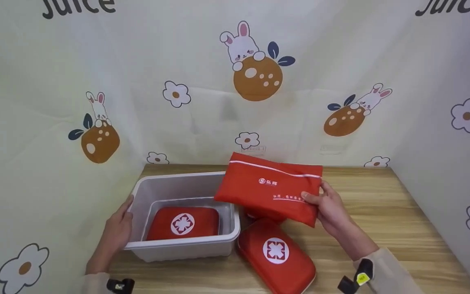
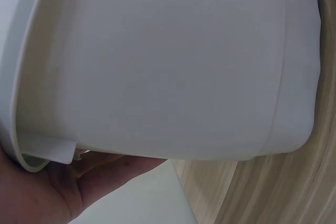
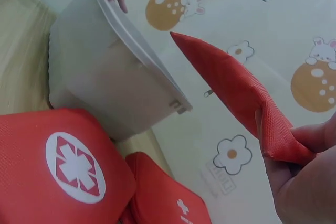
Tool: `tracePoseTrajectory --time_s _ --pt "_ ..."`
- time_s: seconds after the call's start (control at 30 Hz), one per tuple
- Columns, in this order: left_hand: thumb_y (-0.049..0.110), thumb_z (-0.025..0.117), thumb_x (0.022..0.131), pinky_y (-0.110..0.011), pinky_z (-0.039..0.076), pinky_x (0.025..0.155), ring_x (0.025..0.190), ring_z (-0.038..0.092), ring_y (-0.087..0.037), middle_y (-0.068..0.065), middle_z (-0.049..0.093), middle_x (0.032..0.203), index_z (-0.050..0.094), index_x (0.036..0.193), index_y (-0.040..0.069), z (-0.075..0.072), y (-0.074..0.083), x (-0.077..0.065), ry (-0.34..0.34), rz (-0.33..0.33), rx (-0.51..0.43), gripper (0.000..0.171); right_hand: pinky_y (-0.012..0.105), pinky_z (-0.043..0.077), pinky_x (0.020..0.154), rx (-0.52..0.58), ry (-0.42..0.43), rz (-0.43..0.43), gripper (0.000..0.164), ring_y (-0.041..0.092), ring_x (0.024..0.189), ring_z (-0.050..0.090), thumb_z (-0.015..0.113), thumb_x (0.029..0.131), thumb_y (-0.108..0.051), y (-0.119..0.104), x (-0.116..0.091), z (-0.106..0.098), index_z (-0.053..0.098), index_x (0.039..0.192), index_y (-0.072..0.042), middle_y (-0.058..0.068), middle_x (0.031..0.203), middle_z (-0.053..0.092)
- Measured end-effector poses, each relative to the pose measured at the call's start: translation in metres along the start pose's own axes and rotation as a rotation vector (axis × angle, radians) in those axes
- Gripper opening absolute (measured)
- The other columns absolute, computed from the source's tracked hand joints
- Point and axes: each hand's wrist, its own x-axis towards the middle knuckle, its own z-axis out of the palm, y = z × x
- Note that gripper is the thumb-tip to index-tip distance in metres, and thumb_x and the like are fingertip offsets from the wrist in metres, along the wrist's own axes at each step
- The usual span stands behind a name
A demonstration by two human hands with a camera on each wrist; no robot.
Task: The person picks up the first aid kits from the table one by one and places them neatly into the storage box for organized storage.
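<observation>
Near the left edge of a wood-grained table, the left hand clamps its fingers on a rectangular grey plastic bin. The right hand pinches a flat red fabric pouch, raised near the bin's right rim, between thumb and fingers.

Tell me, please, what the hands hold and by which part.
Right hand: red pouch, by its right end. Left hand: gray bin, by its left rim.

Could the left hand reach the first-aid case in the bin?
Probably yes: nothing lies over the first-aid case, though the left hand would have to release the plastic bin.
</observation>
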Motion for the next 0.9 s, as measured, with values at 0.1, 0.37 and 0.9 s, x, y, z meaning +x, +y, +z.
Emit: tracePoseTrajectory --time_s 0.1,0.37,0.9 --pt "0.020 0.021 0.108 -0.061 0.012 0.124 0.155 0.007 -0.043 -0.018 0.008 0.168 0.007 0.162 0.014 0.001 0.000 0.000 0.004 0.001 -0.006 0.056 0.029 0.062 0.087 0.011 -0.013 -0.008 0.068 0.014 0.098 0.069 0.062 0.096 -0.008 0.002 0.004 0.011 0.026 0.153 -0.009 0.009 0.121 0.061" --pt "0.021 0.021 0.108 -0.060 0.012 0.124 0.155 0.007 -0.042 -0.017 0.007 0.168 0.006 0.162 0.016 0.001 0.001 0.000 0.008 0.008 -0.019 0.057 0.034 0.063 0.084 0.035 -0.049 -0.014 0.061 0.018 0.096 0.071 0.062 0.094 -0.004 0.011 0.011 0.032 0.034 0.148 -0.009 0.010 0.116 0.065" --pt "0.018 0.020 0.108 -0.059 0.011 0.126 0.155 0.007 -0.041 -0.017 0.009 0.168 0.008 0.162 0.014 0.000 0.002 -0.003 0.015 0.008 -0.021 0.056 0.035 0.060 0.088 0.047 -0.123 0.020 0.060 0.026 0.109 0.062 0.063 0.093 -0.005 0.024 0.021 0.074 0.036 0.146 -0.005 0.018 0.129 0.055"
